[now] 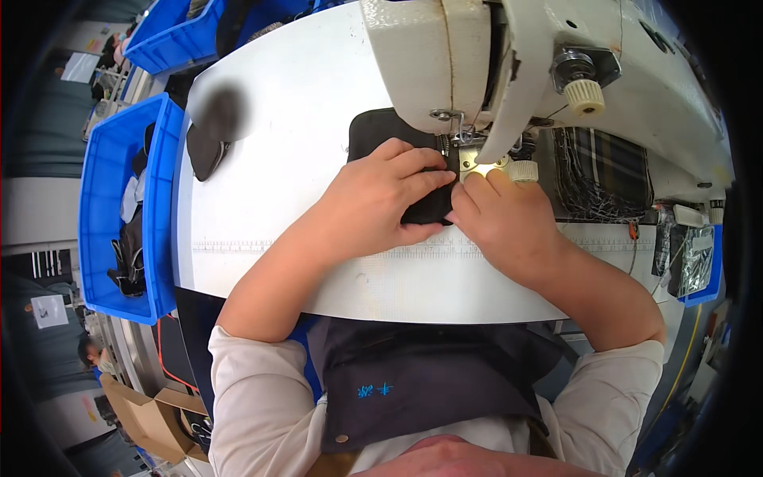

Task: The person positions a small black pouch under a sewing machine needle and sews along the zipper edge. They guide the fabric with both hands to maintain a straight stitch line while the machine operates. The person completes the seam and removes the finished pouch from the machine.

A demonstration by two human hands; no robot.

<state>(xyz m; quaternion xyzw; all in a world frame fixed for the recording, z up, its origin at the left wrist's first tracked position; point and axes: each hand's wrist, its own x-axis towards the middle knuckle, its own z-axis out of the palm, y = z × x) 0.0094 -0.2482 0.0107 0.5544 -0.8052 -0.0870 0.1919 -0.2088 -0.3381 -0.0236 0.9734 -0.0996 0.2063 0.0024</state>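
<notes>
Hands: left hand (389,191) laid palm down, fingers loosely spread, thumb held apart; right hand (509,222) curled in close, its fingertips near the left's; whether anything is pinched by it cannot be told.
Black cloth piece (377,131): laid flat on the table, pressed under the left hand, right edge set by the needle area; partly covered by both hands.
Sewing machine (421,48): white, scuffed, stood over the cloth's right side; metal plate (482,165) brightly lit, partly hidden by right-hand fingers.
Knobs: white knob (524,170) seen just beside the right hand; cream knob (584,97) mounted higher up.
Dark cloth stack (608,175): placed right of the machine's needle, frayed threads shown along its edge.
Table (278,119): white; ruler strip (230,247) run along the near side.
Dark piece (207,155): left on the table's left, partly blurred.
Blue bin (94,215): set beyond the left edge, dark and white pieces held inside.
Cardboard box (143,413): opened, seen lower left.
</notes>
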